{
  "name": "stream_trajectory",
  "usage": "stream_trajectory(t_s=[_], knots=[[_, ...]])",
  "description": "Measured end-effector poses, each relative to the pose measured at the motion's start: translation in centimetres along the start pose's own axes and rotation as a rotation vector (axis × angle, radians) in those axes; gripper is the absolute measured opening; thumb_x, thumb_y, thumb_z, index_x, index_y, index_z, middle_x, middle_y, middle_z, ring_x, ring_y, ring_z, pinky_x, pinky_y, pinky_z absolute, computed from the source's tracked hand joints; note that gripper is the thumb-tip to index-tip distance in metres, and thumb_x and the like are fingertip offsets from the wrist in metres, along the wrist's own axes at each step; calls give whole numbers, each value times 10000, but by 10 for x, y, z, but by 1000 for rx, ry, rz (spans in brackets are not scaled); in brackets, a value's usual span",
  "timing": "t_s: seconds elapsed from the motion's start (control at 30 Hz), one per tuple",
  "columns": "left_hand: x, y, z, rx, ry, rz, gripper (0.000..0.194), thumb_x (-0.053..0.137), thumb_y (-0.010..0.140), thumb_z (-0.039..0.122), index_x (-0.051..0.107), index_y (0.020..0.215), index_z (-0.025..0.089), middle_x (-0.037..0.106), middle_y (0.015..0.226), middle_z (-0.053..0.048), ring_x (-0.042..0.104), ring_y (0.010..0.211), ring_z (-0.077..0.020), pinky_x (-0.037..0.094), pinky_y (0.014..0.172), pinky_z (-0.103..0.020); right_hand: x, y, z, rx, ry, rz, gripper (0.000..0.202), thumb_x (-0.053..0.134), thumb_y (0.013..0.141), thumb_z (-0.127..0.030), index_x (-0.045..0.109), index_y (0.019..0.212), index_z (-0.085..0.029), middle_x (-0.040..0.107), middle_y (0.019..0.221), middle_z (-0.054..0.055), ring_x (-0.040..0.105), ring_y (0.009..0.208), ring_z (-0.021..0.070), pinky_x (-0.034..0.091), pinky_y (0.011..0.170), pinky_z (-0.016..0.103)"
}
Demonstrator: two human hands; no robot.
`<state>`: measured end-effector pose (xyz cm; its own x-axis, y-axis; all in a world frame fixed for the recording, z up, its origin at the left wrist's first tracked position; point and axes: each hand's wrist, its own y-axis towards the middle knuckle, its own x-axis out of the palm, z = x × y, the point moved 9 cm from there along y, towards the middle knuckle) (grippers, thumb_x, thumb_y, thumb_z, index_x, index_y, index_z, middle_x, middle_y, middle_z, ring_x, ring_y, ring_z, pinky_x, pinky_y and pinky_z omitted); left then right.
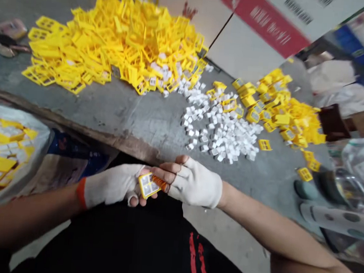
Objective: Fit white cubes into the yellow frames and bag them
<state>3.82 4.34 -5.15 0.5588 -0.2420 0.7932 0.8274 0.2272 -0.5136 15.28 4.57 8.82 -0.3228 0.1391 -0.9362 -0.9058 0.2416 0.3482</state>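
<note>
A small yellow frame with pale square panes [148, 185] is between my hands, in front of my body near the table edge. My left hand [118, 183], in a white fingerless-tipped glove with an orange cuff, grips the frame from the left and below. My right hand [192, 181], in a similar glove, has its fingers bent over the frame's right side; something orange and ridged shows under those fingers. Small white blocks [235, 136] lie scattered on the table beyond my right hand.
A large heap of yellow frames [120, 39] covers the table [114, 110] at the back left. More yellow pieces [279, 106] lie at the right. A white-and-red box [246, 45] stands behind. A bag of yellow pieces [43, 142] is at lower left.
</note>
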Motion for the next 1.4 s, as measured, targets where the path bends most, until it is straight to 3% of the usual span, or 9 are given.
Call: stream_trajectory(t_s=[0.07,0.23,0.33,0.57,0.73,0.83,1.0,1.13,1.4], knots=[[-11,1,9,104,-73,50,276,810,988,401,823,1064,135,830,881,-175,774,608,-231,557,472,-240,10,-3,48,151,-4,-27,349,533,1156,-207,816,1346,-285,872,1359,44,785,1048,190,570,828,390],[-23,-13,36,379,-137,230,323,966,873,399,809,1076,203,844,927,-105,801,677,-242,603,529,-264,30,-21,228,941,-93,-126,341,609,1043,-197,868,1249,-275,872,1245,123,761,1189,346,559,1010,535],[-27,-23,46,466,-103,315,354,997,838,406,828,1061,190,823,899,-87,788,669,-235,601,531,-263,58,1,274,1018,-71,-233,302,661,1033,-218,851,1263,-260,849,1325,131,728,1291,369,517,1109,575],[-35,-30,52,545,-86,345,311,936,909,438,852,1079,193,791,884,-90,745,660,-213,594,561,-271,95,37,263,1055,-64,-375,259,693,1054,-259,807,1275,-188,835,1344,203,742,1306,382,491,1156,574],[-32,-30,52,558,-76,328,284,933,908,420,854,1060,193,789,866,-80,726,638,-199,583,568,-273,86,21,231,1021,73,-462,181,778,986,-242,856,1148,-259,886,1207,70,815,1165,292,560,1105,466],[-31,-30,52,577,-68,345,254,928,916,387,848,1050,188,801,885,-83,745,666,-206,583,561,-272,70,12,236,1067,98,-455,211,788,995,-280,865,1192,-270,886,1164,50,825,1092,267,609,1016,419],[-32,-28,53,587,-74,377,306,979,864,385,821,1055,205,813,906,-72,779,719,-222,583,562,-272,47,32,274,1161,-54,-226,475,732,1056,-333,738,1526,-262,676,1656,153,615,1531,403,516,1231,621],[-32,-29,52,592,-69,401,336,997,852,409,807,1047,213,824,935,-66,783,723,-215,576,562,-269,75,49,275,1090,-12,-362,723,853,990,-434,633,1659,-269,397,1878,174,441,1660,493,491,1254,691],[-39,-27,53,597,-35,406,498,1081,733,488,855,1049,177,826,910,-76,795,741,-239,610,566,-287,71,-8,240,1009,36,-487,336,811,1003,-321,865,1334,-352,765,1568,56,650,1461,398,541,1196,637]])
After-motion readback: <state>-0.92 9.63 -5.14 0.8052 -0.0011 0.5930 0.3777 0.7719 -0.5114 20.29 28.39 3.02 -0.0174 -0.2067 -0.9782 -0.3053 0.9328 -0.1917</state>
